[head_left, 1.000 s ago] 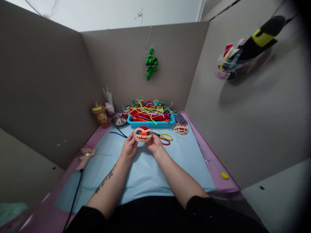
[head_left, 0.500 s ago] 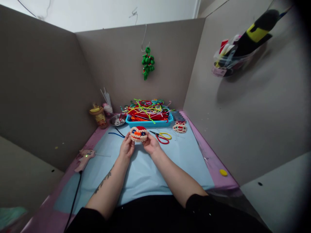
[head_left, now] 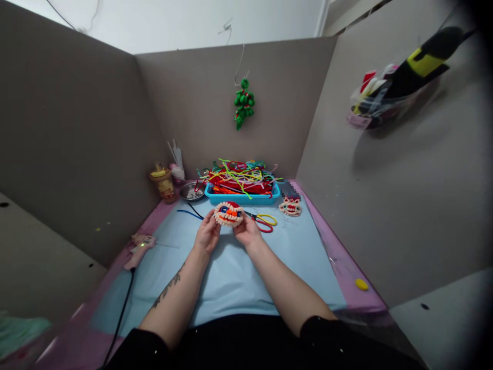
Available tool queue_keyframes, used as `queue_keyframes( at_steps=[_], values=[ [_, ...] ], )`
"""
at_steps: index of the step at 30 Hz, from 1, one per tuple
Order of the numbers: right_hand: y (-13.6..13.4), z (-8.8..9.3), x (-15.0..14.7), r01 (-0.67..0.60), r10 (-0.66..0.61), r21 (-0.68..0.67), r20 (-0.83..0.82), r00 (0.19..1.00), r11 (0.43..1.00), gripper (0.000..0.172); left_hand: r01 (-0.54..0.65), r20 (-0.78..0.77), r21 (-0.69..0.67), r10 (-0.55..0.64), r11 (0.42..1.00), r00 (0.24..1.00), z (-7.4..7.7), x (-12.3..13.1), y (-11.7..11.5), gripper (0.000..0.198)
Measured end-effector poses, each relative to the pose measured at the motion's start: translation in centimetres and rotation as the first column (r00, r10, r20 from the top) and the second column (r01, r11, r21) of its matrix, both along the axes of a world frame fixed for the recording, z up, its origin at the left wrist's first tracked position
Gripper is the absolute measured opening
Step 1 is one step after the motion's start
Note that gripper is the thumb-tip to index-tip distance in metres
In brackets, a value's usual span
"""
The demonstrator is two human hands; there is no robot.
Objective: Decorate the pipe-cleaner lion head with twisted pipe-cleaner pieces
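Both hands hold up a small pipe-cleaner face (head_left: 228, 214), cream-rimmed with a red top, blue eyes and an orange nose. My left hand (head_left: 207, 235) pinches its left edge and my right hand (head_left: 247, 232) grips its right edge, just above the light blue mat (head_left: 231, 277). Behind the face stands a blue tray (head_left: 242, 194) heaped with coloured pipe cleaners. Red-and-yellow scissors (head_left: 263, 221) lie just right of my right hand. A second, similar face (head_left: 290, 207) rests on the mat farther right.
A pink glue gun (head_left: 139, 249) with a black cord lies at the left edge. A small metal dish (head_left: 191, 190), a yellow-lidded jar (head_left: 163, 183) and white sticks stand at the back left. Grey partition walls enclose the table; a green ornament (head_left: 244, 103) hangs on the back wall.
The hands and the face stay together in the same grip, turning it slightly; only the head camera has shifted a little.
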State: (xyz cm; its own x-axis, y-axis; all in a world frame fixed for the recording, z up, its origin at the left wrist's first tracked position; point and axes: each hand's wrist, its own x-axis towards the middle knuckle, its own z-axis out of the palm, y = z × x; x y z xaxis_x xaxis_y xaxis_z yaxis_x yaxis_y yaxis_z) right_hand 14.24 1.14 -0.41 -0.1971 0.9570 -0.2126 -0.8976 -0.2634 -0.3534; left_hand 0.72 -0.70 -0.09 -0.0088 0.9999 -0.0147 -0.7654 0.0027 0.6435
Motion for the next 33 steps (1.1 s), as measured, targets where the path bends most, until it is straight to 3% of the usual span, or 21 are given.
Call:
queue_keyframes(
  at_steps=[5,10,21,25,33],
  values=[
    [-0.6,0.8,0.1,0.013,-0.013,-0.029,-0.003,1.0,0.999,0.017,0.002,-0.04,0.07,0.001,0.998,0.999,-0.1,0.3,-0.3,0.033],
    [-0.7,1.0,0.3,-0.001,0.001,-0.014,0.021,1.0,1.0,0.015,-0.018,-0.062,0.09,0.024,0.996,0.998,-0.2,0.3,-0.5,0.031],
    [-1.1,1.1,0.2,0.041,-0.041,-0.045,0.001,0.999,0.998,0.018,-0.021,-0.011,-0.019,0.021,1.0,1.0,-0.5,-0.3,0.7,0.025],
    [-1.3,1.1,0.4,0.03,-0.03,-0.042,-0.01,0.999,0.999,0.017,0.006,0.03,-0.064,-0.004,0.998,1.0,-0.5,-0.6,1.1,0.033],
    [-1.8,1.9,1.4,-0.13,0.129,0.009,0.09,0.988,0.991,0.014,-0.026,0.132,-0.149,0.045,0.988,0.99,0.4,-0.9,1.0,0.036]
  ],
)
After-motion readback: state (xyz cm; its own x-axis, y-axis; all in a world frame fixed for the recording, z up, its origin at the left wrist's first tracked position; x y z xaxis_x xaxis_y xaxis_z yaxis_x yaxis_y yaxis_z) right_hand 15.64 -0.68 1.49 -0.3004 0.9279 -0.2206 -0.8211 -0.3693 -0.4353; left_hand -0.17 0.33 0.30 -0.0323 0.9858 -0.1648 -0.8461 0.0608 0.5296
